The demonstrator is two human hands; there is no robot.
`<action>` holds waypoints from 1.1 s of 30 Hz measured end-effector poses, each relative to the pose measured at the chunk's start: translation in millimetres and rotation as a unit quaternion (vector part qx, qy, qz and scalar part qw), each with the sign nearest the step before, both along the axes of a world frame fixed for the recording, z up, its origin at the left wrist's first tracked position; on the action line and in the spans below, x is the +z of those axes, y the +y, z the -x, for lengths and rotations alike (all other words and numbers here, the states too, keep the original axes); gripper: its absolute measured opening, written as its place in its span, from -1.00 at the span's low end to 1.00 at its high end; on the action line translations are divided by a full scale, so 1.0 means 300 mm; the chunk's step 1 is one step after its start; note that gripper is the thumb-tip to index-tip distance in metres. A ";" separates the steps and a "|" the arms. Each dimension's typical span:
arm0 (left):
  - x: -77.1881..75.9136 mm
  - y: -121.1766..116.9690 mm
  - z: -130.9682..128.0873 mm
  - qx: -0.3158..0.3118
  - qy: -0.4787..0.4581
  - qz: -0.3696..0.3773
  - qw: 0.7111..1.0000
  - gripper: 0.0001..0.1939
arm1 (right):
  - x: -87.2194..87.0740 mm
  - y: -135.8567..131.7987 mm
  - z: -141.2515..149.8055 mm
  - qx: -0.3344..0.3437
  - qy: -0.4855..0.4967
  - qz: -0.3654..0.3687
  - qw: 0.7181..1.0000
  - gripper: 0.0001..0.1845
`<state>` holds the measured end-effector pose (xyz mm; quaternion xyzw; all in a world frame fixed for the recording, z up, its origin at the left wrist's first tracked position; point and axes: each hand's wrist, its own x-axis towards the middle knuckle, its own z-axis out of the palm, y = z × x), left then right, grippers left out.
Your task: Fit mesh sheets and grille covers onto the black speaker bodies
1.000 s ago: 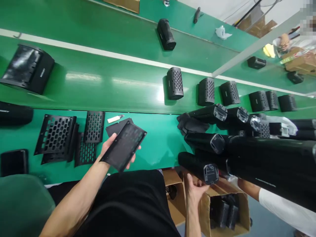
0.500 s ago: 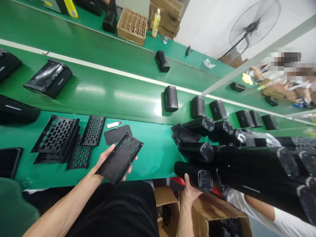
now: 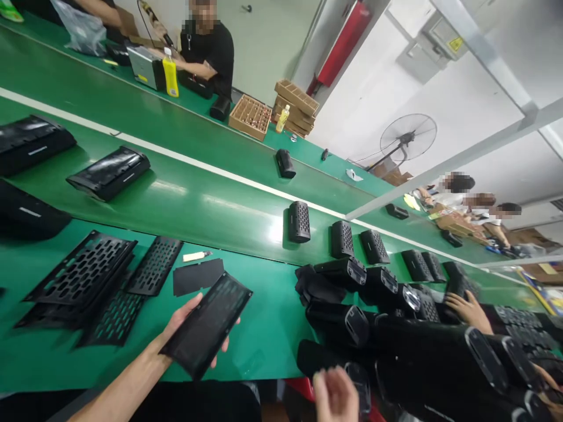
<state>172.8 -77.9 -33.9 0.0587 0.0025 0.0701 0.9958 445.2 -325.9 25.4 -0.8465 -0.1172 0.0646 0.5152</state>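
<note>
My left hand (image 3: 185, 325) grips a flat black mesh panel (image 3: 206, 331) from underneath, tilted above the green bench. My right hand (image 3: 336, 395) is blurred at the bottom edge, right in front of the end cap of the nearest black speaker tube (image 3: 325, 360); whether its fingers are closed is unclear. A pile of long black speaker tubes (image 3: 422, 346) lies to the right.
Black perforated grilles (image 3: 83, 281) and a dark sheet (image 3: 197, 275) lie left of my hand. Small black speakers (image 3: 299, 221) stand on the green belt (image 3: 197, 205). A co-worker's hand (image 3: 468, 310) rests on the pile. People sit at the far side.
The view has tilted upward, showing the room. My right hand came off the nearest tube's end and dropped lower, now blurred. The left hand still holds the panel.
</note>
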 end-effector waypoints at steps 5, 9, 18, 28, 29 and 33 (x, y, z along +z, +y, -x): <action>-0.001 -0.001 -0.020 0.016 -0.002 0.018 1.000 0.02 | 0.286 0.556 -0.429 0.023 -0.086 0.187 0.978 0.12; 0.021 -0.007 0.008 0.047 0.011 0.019 0.999 0.04 | 0.258 0.763 -0.664 -0.003 -0.022 0.276 0.961 0.42; 0.056 0.027 0.050 0.114 0.015 0.023 0.993 -0.01 | 0.251 0.456 -0.757 0.185 -0.064 0.370 0.908 0.21; 0.104 0.042 -0.006 0.048 0.058 -0.018 0.997 -0.06 | 0.229 0.306 -0.634 0.400 -0.205 0.502 0.739 -0.19; 0.118 0.041 -0.001 0.046 0.078 -0.029 0.995 -0.07 | 0.263 0.324 -0.621 0.411 -0.205 0.479 0.748 -0.20; 0.150 0.046 0.022 0.045 0.152 -0.064 0.985 -0.04 | 0.466 0.345 -0.581 0.457 -0.155 0.384 0.787 -0.25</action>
